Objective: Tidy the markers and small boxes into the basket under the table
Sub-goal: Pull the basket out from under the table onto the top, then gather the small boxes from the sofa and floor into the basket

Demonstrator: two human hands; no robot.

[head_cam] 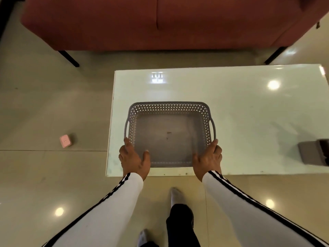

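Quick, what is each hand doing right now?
Left hand: closed on the basket's near left corner.
Right hand: closed on its near right corner.

1 grey basket, 1 pink box, 2 hands, 1 glass table, 1 red sofa.

I see a red sofa far off, glossy beige floor tiles, a grey object at the right edge.
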